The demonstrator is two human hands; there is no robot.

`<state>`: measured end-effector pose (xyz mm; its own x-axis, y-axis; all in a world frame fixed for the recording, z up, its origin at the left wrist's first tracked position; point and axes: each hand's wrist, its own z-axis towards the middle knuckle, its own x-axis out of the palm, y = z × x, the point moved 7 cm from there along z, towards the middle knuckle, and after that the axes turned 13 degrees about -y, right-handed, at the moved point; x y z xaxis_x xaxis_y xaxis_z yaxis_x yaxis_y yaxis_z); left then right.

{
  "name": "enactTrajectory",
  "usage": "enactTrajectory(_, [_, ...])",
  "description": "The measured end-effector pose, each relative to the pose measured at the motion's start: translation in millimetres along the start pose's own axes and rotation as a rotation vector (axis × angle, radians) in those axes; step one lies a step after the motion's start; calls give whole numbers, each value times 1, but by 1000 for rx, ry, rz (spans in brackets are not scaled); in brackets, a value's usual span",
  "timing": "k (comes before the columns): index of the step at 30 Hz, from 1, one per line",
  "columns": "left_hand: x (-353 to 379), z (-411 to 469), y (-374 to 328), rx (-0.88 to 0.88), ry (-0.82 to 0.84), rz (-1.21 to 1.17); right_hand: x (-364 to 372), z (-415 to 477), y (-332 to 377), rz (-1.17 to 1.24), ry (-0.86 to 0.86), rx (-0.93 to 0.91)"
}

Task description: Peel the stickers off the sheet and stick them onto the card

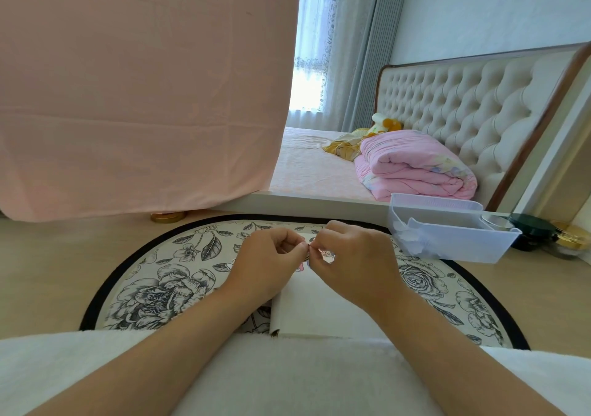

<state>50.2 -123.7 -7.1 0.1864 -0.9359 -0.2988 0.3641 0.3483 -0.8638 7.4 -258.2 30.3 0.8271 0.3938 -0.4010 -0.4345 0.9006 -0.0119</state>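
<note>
A white card lies on the flower-patterned round mat, close to my lap. Above its far end both my hands meet. My left hand and my right hand pinch a small sticker sheet between their fingertips. Only small pink and white bits of the sheet show between and below the fingers; the rest is hidden by my hands. I cannot tell whether a sticker is lifted off it.
A clear plastic bin stands at the mat's right edge, with dark and gold jars beyond it. A bed with a folded pink quilt lies behind. Pink cloth hangs at the left. White fabric covers my lap.
</note>
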Motion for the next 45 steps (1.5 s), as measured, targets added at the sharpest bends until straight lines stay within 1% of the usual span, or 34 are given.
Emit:
enactTrajectory(1, [-1,0,0,3,1,6,0,0,-1,28,20,36])
enactTrajectory(2, [-2,1,1,11,-2,11,1,-1,-4,76,49,121])
enactTrajectory(4, [-5,4,3,36,0,23,9,-5,-15,273,154,417])
enactTrajectory(6, [-6,6,3,73,27,30,21,-12,-24,568,280,763])
enactTrajectory(7, [-6,7,1,100,41,32,25,-16,-27,671,335,883])
enactTrajectory(8, [-6,7,-1,128,54,36,27,-20,-28,730,386,956])
enactTrajectory(10, [-7,6,-5,156,69,35,29,-26,-28,778,461,1012])
enactTrajectory(12, [-7,6,-4,139,66,13,30,-27,-29,779,473,1009])
enactTrajectory(16, [-5,7,1,39,62,-87,30,-24,-31,750,401,969])
enactTrajectory(19, [-4,6,4,-12,65,-123,30,-24,-28,738,394,955])
enactTrajectory(24, [-8,8,5,-66,67,-179,32,-25,-30,813,443,1053])
enactTrajectory(30, [-7,8,3,-41,98,-183,29,-21,-30,752,478,941])
enactTrajectory(39, [-6,8,4,-3,97,-153,28,-17,-29,669,437,799])
enactTrajectory(45, [-6,7,0,37,92,-142,26,-15,-25,606,394,755])
